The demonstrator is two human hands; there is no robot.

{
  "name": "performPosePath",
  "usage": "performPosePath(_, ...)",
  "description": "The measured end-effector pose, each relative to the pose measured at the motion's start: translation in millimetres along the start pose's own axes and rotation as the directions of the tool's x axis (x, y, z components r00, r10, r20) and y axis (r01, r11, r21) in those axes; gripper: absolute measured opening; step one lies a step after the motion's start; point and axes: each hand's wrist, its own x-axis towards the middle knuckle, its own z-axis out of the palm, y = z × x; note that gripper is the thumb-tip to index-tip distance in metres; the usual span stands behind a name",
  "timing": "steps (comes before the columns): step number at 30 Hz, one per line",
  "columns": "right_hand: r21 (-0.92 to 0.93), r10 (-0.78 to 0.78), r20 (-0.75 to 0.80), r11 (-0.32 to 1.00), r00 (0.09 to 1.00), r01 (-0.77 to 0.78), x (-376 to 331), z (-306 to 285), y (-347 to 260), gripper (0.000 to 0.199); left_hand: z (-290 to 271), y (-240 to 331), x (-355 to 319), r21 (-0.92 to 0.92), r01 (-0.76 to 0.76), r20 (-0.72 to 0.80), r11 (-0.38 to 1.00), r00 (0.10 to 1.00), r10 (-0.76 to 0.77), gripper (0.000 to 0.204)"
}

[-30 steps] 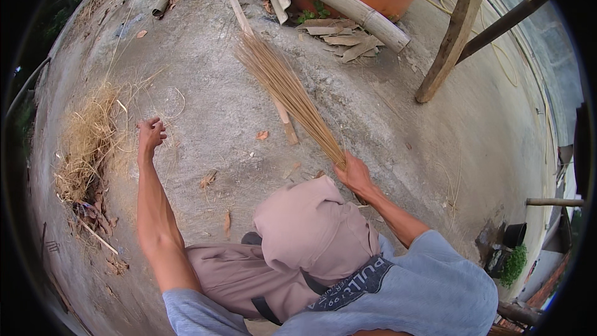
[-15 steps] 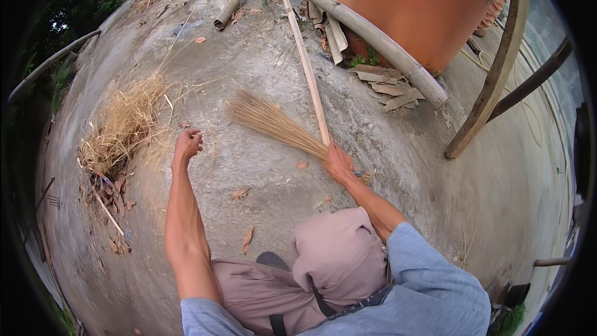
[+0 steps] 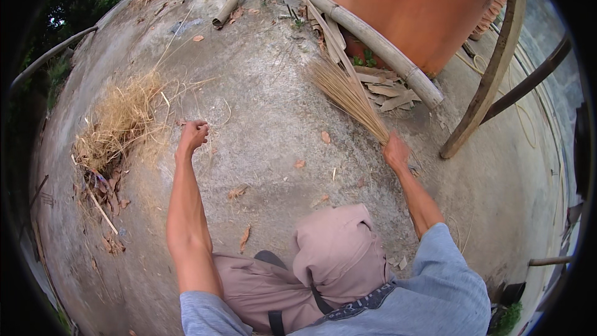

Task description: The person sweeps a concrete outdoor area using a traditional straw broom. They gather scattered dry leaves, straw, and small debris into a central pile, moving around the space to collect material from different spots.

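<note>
Broom (image 3: 347, 101) in the head view: it lies toward 1 o'clock from the middle of the view, its bristles fanning from my right hand (image 3: 396, 149) at 3 o'clock, which is wrapped firmly round the bound end. A pale wooden strip (image 3: 314, 9) slants down from 12 o'clock alongside the bristles; whether I grip it too, I cannot tell. My left hand (image 3: 194, 134), at 9 o'clock, is free, fingers loosely curled, near the straw heap (image 3: 121, 121). To sweep well, I judge I should get the strip clear first, keep the bristle tips low, and draw short strokes toward the heap at 9 to 10 o'clock, gathering the dry leaf (image 3: 300, 163) near the middle and sparing the flat brown pieces (image 3: 395, 94) at 2 o'clock. Against half a second ago, my right hand has gone out toward 3 o'clock, the bristles point nearer 11 than 10, and the strip's lower part has swung rightward with them; my left hand and the heap are almost where they were.
</note>
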Motion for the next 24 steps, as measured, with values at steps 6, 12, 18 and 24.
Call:
performPosePath(6,0.056,0.006,0.019,0.998,1.0,-0.007,-1,58,-14,0.034,-2,-4,-6,-0.005,0.017,0.02,1.0,1.0,-0.017,0.037)
performPosePath(12,-0.048,-0.106,-0.085,0.994,0.991,0.102,6,50,15,0.037,-11,-9,-17,0.013,0.067,0.005,0.998,0.998,-0.067,0.036)
performPosePath(18,0.16,-0.098,0.172,0.985,0.98,0.071,-32,-4,-26,0.042,-24,-36,-4,0.07,0.104,-0.042,0.992,0.994,-0.101,0.039)
performPosePath(24,0.337,-0.445,0.258,0.873,0.858,0.352,-84,6,-87,0.044,-30,-48,-5,0.124,0.022,-0.296,0.992,0.955,0.015,0.036)
